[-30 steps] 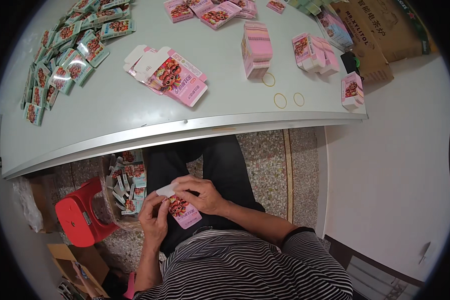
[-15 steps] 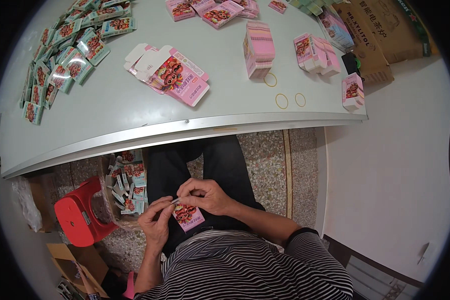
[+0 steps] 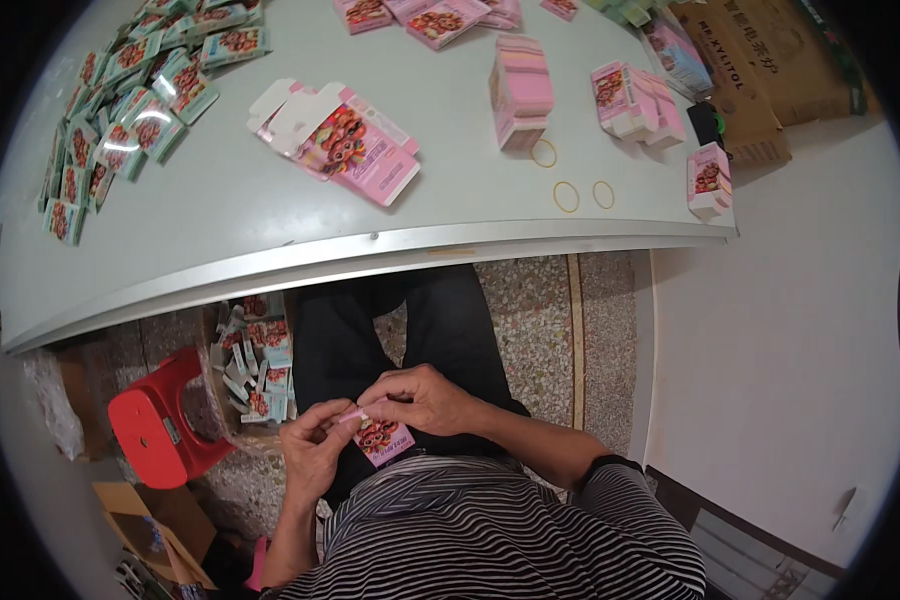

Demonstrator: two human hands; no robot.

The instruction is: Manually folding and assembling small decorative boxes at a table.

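A small pink carton (image 3: 383, 441) with a printed picture on its front rests in my lap, against the striped shirt. My left hand (image 3: 313, 445) pinches the carton's upper left corner between thumb and fingers. From the other side, my right hand (image 3: 425, 399) grips the top edge, its thumb and bent fingers on the flap there. Fingers partly cover that flap, so I cannot tell whether it is fully tucked in. On the table above lie flattened pink cartons (image 3: 365, 150) in a loose stack with their flaps spread.
The table's metal edge (image 3: 400, 240) runs above my knees. Green cartons (image 3: 150, 125) heap at far left; pink carton bundles (image 3: 522, 90) and rubber bands (image 3: 566, 197) are at right. Under the table stand a box of green cartons (image 3: 260, 350) and a red stool (image 3: 160, 425).
Both hands stay at the carton's top. The flap edge stood out pale between my fingertips; now pink shows there and my right hand sits slightly further right. The whole view has shifted slightly.
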